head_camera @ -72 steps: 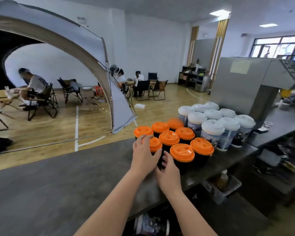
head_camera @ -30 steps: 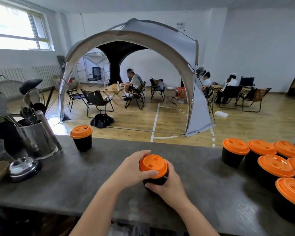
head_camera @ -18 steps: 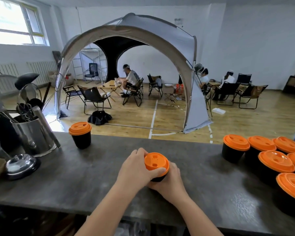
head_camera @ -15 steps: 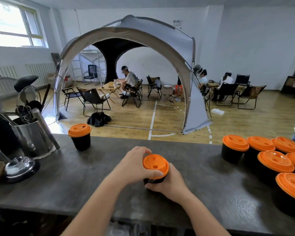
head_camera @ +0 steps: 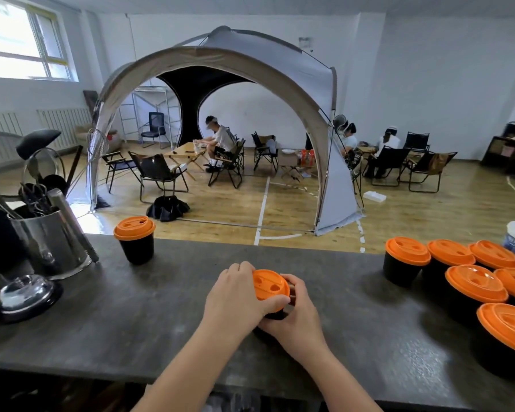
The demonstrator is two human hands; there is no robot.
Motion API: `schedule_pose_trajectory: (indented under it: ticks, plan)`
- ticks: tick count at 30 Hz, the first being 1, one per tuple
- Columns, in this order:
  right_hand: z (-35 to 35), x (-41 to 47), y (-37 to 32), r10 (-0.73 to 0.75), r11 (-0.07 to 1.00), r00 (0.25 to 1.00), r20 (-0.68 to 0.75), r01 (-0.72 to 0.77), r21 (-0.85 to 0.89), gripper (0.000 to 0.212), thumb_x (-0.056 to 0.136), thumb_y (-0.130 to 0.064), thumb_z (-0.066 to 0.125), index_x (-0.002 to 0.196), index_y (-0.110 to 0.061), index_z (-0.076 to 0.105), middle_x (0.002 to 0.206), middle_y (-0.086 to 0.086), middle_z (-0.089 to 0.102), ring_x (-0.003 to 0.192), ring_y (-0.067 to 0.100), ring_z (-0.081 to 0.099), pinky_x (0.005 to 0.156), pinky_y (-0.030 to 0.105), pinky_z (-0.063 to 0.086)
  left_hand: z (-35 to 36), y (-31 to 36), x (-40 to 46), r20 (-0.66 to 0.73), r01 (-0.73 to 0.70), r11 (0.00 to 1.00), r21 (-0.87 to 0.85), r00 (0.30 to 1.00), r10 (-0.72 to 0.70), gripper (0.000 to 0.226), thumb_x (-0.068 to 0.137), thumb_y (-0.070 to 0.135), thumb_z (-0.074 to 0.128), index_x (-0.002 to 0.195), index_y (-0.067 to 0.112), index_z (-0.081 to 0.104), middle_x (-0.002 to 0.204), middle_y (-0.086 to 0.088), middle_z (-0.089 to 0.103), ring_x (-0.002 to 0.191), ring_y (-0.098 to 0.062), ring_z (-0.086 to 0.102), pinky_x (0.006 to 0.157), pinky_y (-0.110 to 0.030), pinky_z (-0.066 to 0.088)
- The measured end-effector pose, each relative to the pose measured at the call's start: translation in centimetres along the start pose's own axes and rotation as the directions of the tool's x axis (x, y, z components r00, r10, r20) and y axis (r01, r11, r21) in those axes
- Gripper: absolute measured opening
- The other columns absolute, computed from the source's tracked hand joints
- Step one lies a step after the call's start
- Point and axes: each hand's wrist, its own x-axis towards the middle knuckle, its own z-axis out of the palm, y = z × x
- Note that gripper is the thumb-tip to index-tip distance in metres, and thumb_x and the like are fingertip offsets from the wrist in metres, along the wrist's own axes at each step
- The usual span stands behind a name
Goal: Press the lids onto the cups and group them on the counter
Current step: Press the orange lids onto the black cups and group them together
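Both hands on one black cup [head_camera: 275, 316] mid-counter [head_camera: 131, 316]. Left hand [head_camera: 235, 295] curls over the orange lid [head_camera: 270, 289], thumb on the near rim; lid looks slightly tilted, hard to tell if seated. Right hand [head_camera: 295, 319] wraps the cup body. Lidded cup [head_camera: 136, 240] stands well apart at left, w/ a group of lidded cups [head_camera: 458, 281] at right.

You are standing at the counter [head_camera: 131, 316] with your left hand [head_camera: 235, 295] and right hand [head_camera: 295, 316] wrapping the middle cup [head_camera: 272, 313], left and right of it. A lone cup [head_camera: 135, 239] is sitting far left. Left of that, a metal canister [head_camera: 49, 242] is holding utensils, with a bell [head_camera: 24, 292] lying nearer. The grouped cups [head_camera: 473, 286] are crowding the right end. A tent [head_camera: 217, 84] is standing beyond the counter.
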Motion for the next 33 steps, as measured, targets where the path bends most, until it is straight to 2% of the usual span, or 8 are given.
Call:
schedule_pose_trajectory:
  ticks: [2,4,6,10,13,19,25,33]
  plan:
    - [-0.4,0.0,0.0,-0.007,1.000,1.000,0.013,0.007,0.000,0.084,0.057,-0.043,0.090,0.123,-0.047,0.039,0.116,-0.025,0.055,0.106,-0.005,0.054,0.077,0.010,0.046,-0.6,-0.5,1.0,0.123,-0.026,0.999,-0.046,0.992,0.031,0.085,0.065,0.071,0.073,0.132,0.027,0.045,0.124,0.012,0.048,0.116,-0.009,0.043,0.088,-0.023,0.038]
    - [-0.9,0.2,0.2,-0.015,1.000,0.998,0.058,0.015,-0.005,0.082,0.059,-0.039,0.091,0.122,-0.050,0.040,0.117,-0.025,0.056,0.109,-0.006,0.053,0.085,0.013,0.049,-1.7,-1.4,2.0,0.310,-0.052,0.985,-0.164,0.945,0.101,0.087,0.065,0.063,0.079,0.139,0.032,0.044,0.132,0.014,0.049,0.117,-0.007,0.046,0.091,-0.022,0.041]
    - [-1.1,0.4,0.4,-0.022,1.000,0.996,0.089,0.023,-0.010,0.083,0.059,-0.040,0.090,0.125,-0.051,0.040,0.120,-0.025,0.055,0.114,-0.003,0.053,0.095,0.020,0.049,-2.3,-2.0,2.4,0.378,-0.077,0.978,-0.194,0.914,0.146,0.086,0.066,0.059,0.082,0.140,0.036,0.044,0.131,0.016,0.053,0.112,-0.005,0.051,0.088,-0.021,0.044]
    - [-0.8,0.0,0.6,-0.021,1.000,0.998,0.067,0.021,0.009,0.083,0.062,-0.037,0.090,0.124,-0.055,0.037,0.120,-0.027,0.055,0.112,-0.007,0.053,0.087,0.008,0.045,-1.8,-2.1,2.1,0.353,-0.085,0.982,-0.168,0.925,0.141,0.084,0.066,0.061,0.081,0.138,0.038,0.042,0.129,0.016,0.052,0.112,-0.006,0.051,0.092,-0.025,0.046]
    - [-0.4,-0.1,0.5,-0.014,1.000,0.998,0.057,0.014,0.007,0.092,0.059,-0.041,0.090,0.132,-0.050,0.035,0.119,-0.027,0.054,0.111,-0.005,0.054,0.091,0.015,0.048,-2.1,-2.0,2.2,0.362,-0.093,0.986,-0.135,0.922,0.137,0.084,0.067,0.063,0.078,0.138,0.037,0.041,0.130,0.015,0.051,0.112,-0.007,0.050,0.092,-0.026,0.045]
    - [0.3,-0.2,0.6,0.032,0.999,0.995,0.092,-0.033,0.006,0.087,0.055,-0.040,0.092,0.126,-0.039,0.042,0.114,-0.019,0.061,0.104,-0.002,0.059,0.083,0.013,0.049,-2.2,-0.3,1.4,0.280,-0.144,0.977,0.160,0.955,0.095,0.079,0.068,0.080,0.061,0.131,0.037,0.040,0.119,0.004,0.044,0.109,-0.019,0.050,0.087,-0.034,0.050]
    - [0.4,0.4,1.0,0.032,0.999,0.992,0.122,-0.032,-0.002,0.083,0.051,-0.048,0.089,0.122,-0.041,0.046,0.113,-0.020,0.062,0.106,-0.001,0.058,0.091,0.026,0.052,-3.3,-0.6,2.9,0.497,-0.256,0.966,0.047,0.844,0.200,0.088,0.068,0.060,0.080,0.142,0.042,0.035,0.137,0.012,0.042,0.128,-0.015,0.038,0.102,-0.037,0.043]
    - [0.6,0.1,1.1,0.020,1.000,0.994,0.109,-0.018,-0.012,0.084,0.051,-0.049,0.089,0.123,-0.039,0.046,0.116,-0.019,0.057,0.108,0.001,0.057,0.094,0.029,0.052,-2.9,-0.7,2.7,0.441,-0.278,0.959,0.052,0.868,0.228,0.088,0.068,0.057,0.081,0.142,0.039,0.037,0.133,0.010,0.047,0.122,-0.016,0.043,0.098,-0.037,0.045]
